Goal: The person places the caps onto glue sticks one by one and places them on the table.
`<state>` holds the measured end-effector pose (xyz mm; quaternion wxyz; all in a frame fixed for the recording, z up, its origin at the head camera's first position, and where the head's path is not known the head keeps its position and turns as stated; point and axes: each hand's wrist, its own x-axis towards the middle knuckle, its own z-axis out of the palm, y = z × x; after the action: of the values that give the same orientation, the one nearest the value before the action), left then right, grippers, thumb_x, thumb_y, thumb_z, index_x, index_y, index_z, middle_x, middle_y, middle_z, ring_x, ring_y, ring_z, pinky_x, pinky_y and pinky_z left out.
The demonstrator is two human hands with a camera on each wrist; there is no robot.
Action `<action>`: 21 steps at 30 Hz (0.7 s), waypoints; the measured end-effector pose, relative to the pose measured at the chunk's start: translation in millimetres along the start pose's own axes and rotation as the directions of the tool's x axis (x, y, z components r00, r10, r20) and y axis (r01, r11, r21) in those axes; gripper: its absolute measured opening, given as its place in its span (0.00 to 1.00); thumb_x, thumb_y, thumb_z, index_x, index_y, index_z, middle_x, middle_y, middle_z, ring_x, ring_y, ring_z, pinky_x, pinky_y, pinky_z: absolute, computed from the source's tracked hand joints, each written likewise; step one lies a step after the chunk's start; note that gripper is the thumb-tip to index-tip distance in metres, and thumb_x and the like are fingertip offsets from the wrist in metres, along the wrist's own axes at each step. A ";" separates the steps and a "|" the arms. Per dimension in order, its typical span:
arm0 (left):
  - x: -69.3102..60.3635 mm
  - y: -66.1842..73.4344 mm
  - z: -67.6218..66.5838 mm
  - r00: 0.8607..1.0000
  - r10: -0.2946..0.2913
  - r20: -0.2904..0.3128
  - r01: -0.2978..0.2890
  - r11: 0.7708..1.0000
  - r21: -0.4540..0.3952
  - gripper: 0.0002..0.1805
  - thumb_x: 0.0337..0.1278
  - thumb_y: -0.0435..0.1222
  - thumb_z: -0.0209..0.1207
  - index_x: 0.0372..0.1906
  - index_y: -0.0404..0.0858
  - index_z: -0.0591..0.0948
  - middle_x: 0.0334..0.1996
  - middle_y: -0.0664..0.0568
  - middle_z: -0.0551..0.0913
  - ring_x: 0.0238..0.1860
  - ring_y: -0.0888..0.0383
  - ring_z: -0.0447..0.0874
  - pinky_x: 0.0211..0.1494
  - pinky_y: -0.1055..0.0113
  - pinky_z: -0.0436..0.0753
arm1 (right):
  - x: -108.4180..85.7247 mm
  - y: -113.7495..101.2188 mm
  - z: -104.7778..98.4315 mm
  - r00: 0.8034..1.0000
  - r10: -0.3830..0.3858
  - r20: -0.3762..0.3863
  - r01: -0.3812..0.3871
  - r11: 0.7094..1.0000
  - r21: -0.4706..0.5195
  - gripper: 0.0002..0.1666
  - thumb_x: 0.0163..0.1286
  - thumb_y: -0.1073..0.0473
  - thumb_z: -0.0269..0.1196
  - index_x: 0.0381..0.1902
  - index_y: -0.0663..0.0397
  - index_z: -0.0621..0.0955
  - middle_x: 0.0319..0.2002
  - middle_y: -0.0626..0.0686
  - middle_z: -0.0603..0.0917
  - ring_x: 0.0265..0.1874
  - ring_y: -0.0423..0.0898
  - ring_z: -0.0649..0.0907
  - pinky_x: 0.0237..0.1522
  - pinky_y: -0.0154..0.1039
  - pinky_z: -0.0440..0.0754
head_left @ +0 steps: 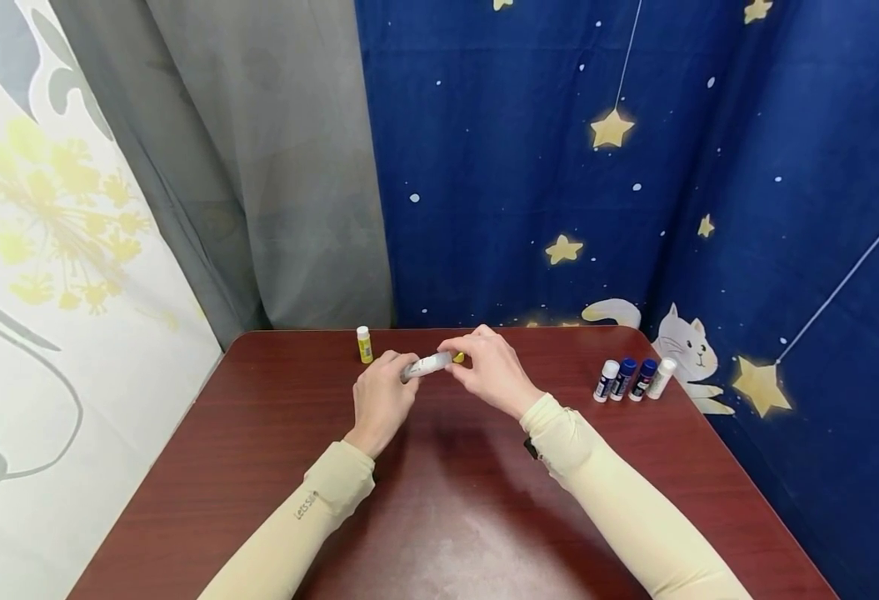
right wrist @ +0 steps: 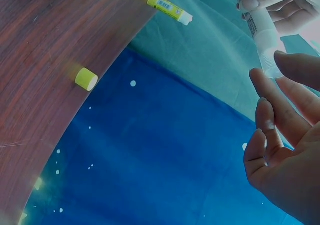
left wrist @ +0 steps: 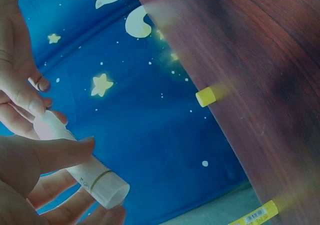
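A white glue stick [head_left: 430, 365] is held nearly level above the table by both hands. My left hand [head_left: 385, 396] grips its body, the thumb laid along it in the left wrist view. The thumb and fingertips of my right hand [head_left: 490, 371] pinch the ribbed white end [right wrist: 270, 60], which looks like its cap. Behind the right fingertips, a small yellow cap [left wrist: 205, 97] stands on the table, partly hidden in the head view. Beyond the left hand stands a yellow glue stick [head_left: 365, 344] with a white top.
On the right of the dark red wooden table [head_left: 274, 467] stand several glue sticks [head_left: 622, 381] in a row, with white and blue caps. A blue star-print curtain [head_left: 499, 183] and a grey curtain [head_left: 304, 183] hang behind the table's far edge.
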<state>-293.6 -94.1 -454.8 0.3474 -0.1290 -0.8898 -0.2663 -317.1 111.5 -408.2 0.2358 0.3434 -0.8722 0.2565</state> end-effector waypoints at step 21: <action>-2.8 4.9 -2.7 0.989 0.103 -0.107 -0.103 0.995 0.010 0.14 0.46 0.31 0.75 0.41 0.44 0.91 0.32 0.54 0.83 0.29 0.55 0.82 0.27 0.56 0.80 | -1.6 -9.4 1.0 1.000 0.007 0.003 -0.007 1.000 0.029 0.13 0.61 0.60 0.75 0.45 0.45 0.89 0.36 0.41 0.88 0.37 0.46 0.78 0.36 0.39 0.75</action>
<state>-288.1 -91.7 -453.2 0.4081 -0.1597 -0.8626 -0.2527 -309.6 105.7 -407.2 0.2289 0.3441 -0.8698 0.2693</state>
